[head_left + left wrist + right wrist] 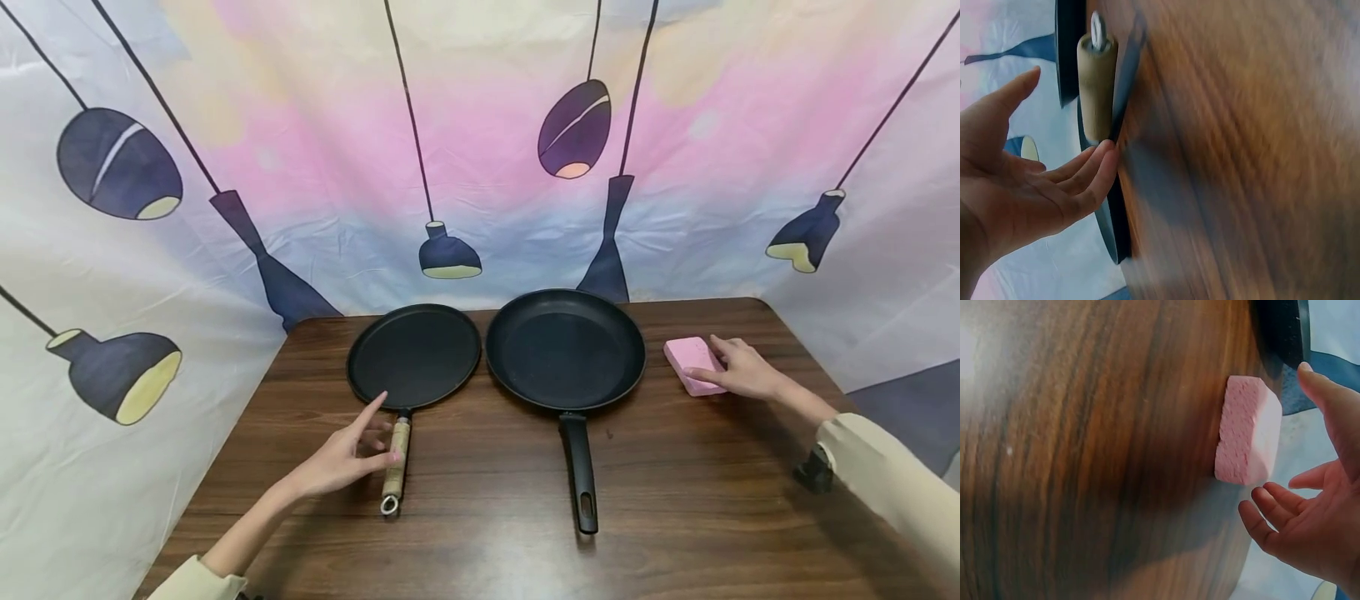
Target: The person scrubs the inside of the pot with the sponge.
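Note:
On the left of the table lies a flat black griddle pan (pixel 414 357) with a wooden handle (pixel 397 458) ending in a metal ring. My left hand (pixel 341 457) hovers beside that handle, fingers spread and thumb apart; in the left wrist view the handle (pixel 1097 87) stands clear of the palm. A pink sponge (pixel 688 358) rests flat at the right. Over its right edge reaches my right hand (pixel 742 371). The right wrist view shows the sponge (pixel 1247 431) between thumb and fingers, with a gap and no grip on it.
A deeper black frying pan (pixel 566 350) sits between the griddle and the sponge, its black handle (pixel 579 475) pointing to the table's front. The brown wooden table (pixel 480 533) backs onto a cloth (pixel 337 167) printed with hanging lamps.

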Tool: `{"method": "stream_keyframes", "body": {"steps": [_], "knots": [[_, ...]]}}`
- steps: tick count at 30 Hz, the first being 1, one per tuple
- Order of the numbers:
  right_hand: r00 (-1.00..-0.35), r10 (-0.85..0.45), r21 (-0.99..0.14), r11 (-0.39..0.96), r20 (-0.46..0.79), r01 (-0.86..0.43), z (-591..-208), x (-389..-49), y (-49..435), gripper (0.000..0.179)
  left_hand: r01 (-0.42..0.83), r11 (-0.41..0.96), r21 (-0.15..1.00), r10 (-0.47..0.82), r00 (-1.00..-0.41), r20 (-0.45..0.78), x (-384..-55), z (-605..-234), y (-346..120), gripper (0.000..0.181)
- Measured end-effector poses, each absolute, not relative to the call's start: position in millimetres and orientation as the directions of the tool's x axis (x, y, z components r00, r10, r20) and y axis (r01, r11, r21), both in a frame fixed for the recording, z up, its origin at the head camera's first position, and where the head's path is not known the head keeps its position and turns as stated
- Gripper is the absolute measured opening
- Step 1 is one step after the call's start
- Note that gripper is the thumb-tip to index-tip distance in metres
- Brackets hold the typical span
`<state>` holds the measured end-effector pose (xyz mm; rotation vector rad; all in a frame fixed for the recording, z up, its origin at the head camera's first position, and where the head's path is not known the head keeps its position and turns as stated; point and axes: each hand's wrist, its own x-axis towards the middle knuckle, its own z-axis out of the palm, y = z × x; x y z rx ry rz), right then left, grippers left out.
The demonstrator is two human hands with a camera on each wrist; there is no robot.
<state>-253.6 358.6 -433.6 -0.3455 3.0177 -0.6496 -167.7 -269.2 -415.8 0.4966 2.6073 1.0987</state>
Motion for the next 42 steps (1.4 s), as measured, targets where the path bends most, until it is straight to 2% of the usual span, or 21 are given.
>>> {"method": "stream_keyframes", "body": {"steps": [11, 18, 24, 33, 42], "knots": [[-0.985, -0.171, -0.397, 0.904, 0.007, -0.160, -445, -256, 355, 0.104, 0.048, 0.582, 0.812, 0.365, -0.908, -0.207, -164, -419, -253, 0.099], [-0.986, -0.163, -0.400, 0.903, 0.018, -0.156, -441, -255, 350, 0.084, -0.001, 0.563, 0.826, 0.324, -0.919, -0.223, -161, -422, -249, 0.101], [-0.985, -0.164, -0.396, 0.903, 0.044, -0.168, -426, -259, 351, 0.081, -0.072, 0.535, 0.842, 0.321, -0.905, -0.281, -157, -422, -247, 0.102], [-0.972, -0.211, -0.388, 0.891, 0.108, -0.237, -390, -276, 335, 0.080, -0.088, 0.531, 0.843, 0.339, -0.890, -0.307, -156, -422, -248, 0.097], [-0.960, -0.263, -0.410, 0.868, 0.096, -0.279, -372, -280, 301, 0.078, -0.065, 0.529, 0.846, 0.389, -0.867, -0.310, -154, -422, -251, 0.100]]}}
